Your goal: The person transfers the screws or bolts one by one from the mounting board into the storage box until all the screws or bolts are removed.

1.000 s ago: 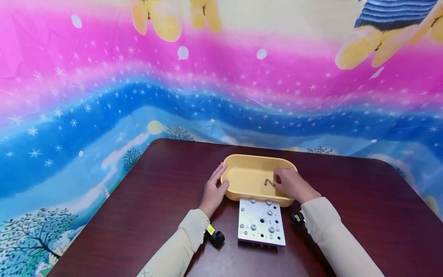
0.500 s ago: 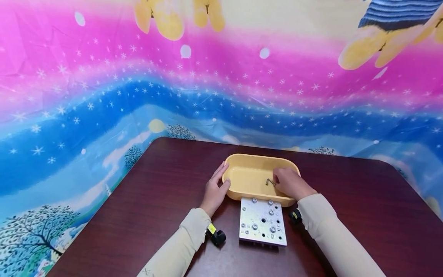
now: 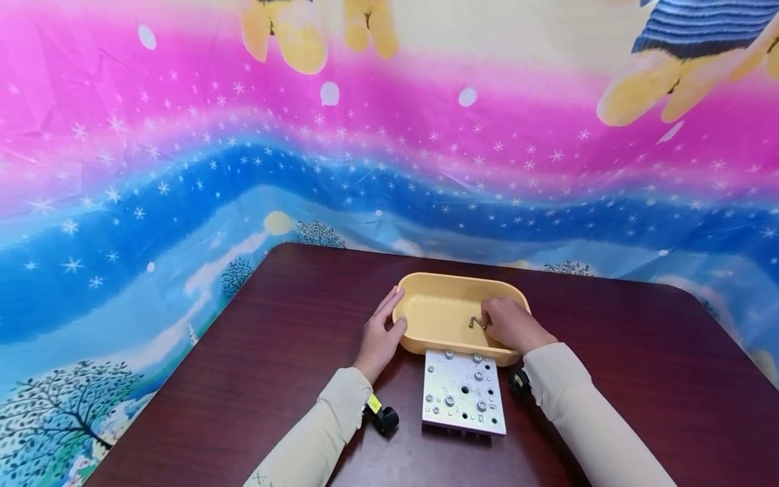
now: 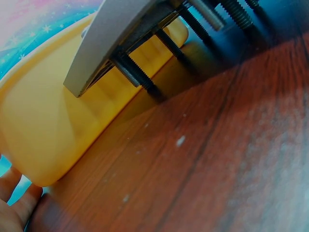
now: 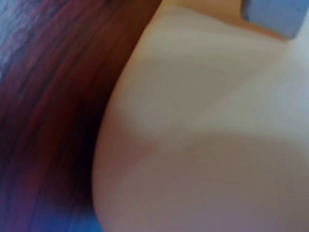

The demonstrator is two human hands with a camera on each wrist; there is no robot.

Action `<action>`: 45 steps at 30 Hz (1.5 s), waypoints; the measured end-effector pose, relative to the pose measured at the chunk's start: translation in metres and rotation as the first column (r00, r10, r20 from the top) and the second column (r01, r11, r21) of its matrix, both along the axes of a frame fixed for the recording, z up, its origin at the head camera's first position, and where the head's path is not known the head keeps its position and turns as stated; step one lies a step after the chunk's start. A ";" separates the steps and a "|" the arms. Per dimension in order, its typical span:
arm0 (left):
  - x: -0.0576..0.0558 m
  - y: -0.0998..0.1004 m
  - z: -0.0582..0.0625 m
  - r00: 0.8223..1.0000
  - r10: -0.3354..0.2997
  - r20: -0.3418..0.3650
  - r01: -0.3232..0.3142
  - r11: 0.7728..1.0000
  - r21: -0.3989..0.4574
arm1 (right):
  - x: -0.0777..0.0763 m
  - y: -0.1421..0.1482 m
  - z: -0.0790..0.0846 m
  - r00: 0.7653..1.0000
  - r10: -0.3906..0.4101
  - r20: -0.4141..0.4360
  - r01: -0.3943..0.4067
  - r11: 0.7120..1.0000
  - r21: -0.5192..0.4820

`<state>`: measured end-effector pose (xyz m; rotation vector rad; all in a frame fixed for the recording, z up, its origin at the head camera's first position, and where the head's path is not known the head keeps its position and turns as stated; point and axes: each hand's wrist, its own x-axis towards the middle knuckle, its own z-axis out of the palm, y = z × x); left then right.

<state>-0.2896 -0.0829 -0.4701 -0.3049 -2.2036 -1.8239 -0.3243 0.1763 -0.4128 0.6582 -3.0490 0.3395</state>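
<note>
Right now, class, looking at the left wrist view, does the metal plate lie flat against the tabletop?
No: threaded bolts stick out beneath the metal plate, leaving a visible gap between it and the tabletop.

No readable text or numbers, the left wrist camera [image 3: 386, 420]'s yellow label [image 3: 374, 404] too small to read

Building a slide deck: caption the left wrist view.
Threaded bolts jut beneath a metal plate beside a yellow tray.

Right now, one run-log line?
left grip: touching yellow oblong plastic tray; right grip: inside tray, at brassy metal bolts, hold unclear; silver rectangular metal plate: tray's near side
</note>
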 end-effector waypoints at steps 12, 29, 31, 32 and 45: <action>0.002 0.001 0.001 1.000 0.005 0.003 -0.005 1.000 -0.011 | 0.000 0.002 0.002 1.000 0.015 -0.004 -0.015 1.000 -0.020; 0.002 0.001 0.000 1.000 0.008 -0.003 -0.008 1.000 -0.022 | 0.023 0.002 0.032 0.996 -0.044 -0.075 0.034 0.991 -0.133; 0.002 0.001 0.000 1.000 0.008 0.001 -0.008 1.000 -0.024 | 0.027 0.001 0.034 0.996 -0.037 -0.086 0.024 0.989 -0.147; 0.002 0.001 0.000 1.000 0.008 -0.001 -0.008 1.000 -0.026 | 0.029 0.000 0.035 0.995 -0.030 -0.093 0.015 0.988 -0.154; 0.003 0.001 0.001 1.000 0.018 -0.004 -0.018 0.999 -0.046 | 0.063 -0.015 0.056 0.984 0.172 -0.046 -0.178 0.957 -0.228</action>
